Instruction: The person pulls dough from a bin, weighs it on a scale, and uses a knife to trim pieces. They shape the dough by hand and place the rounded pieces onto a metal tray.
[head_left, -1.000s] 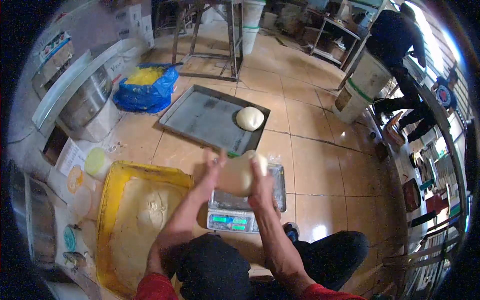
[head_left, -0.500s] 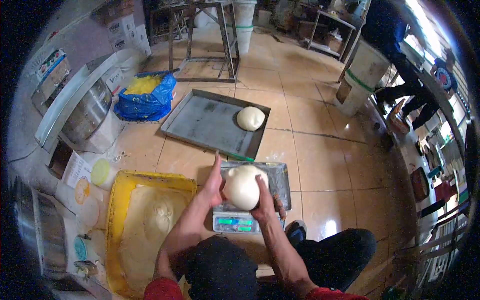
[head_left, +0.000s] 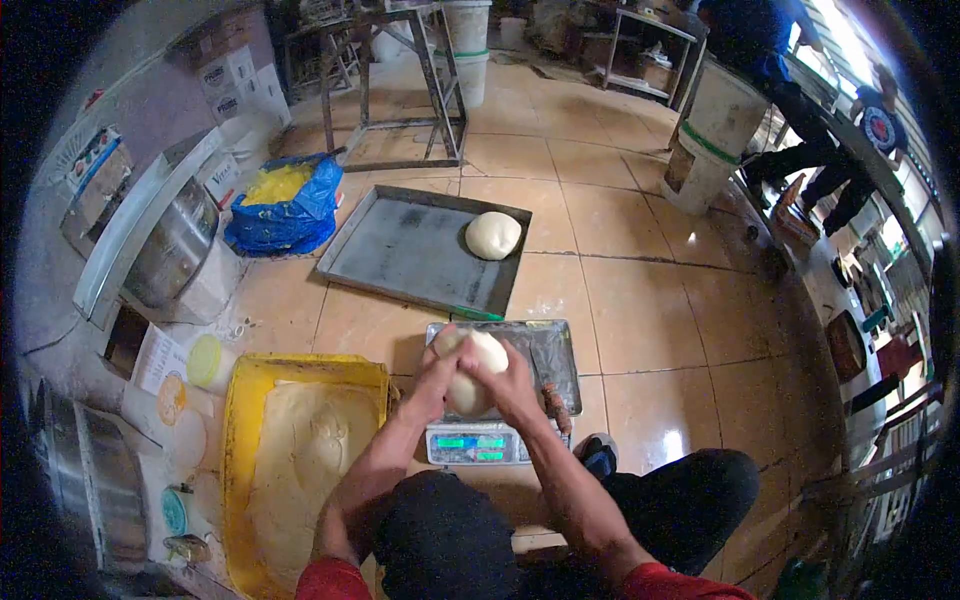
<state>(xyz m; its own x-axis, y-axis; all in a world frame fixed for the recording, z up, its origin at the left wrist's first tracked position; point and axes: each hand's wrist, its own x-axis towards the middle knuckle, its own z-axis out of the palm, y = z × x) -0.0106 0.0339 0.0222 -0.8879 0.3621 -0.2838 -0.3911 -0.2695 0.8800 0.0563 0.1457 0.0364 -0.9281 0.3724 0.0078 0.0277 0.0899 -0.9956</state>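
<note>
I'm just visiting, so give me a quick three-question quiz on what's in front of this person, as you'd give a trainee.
1. True or false: both hands grip the dough ball.
2. What lies under the hands: A scale, B blue bag, C bucket?
3. How many dough balls lie on the grey tray?

Key: 1 true: left hand and right hand cup it. 2 A. 3 one.

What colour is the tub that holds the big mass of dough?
Yellow; the tub shows clearly in the head view, beside the left hand.
</note>
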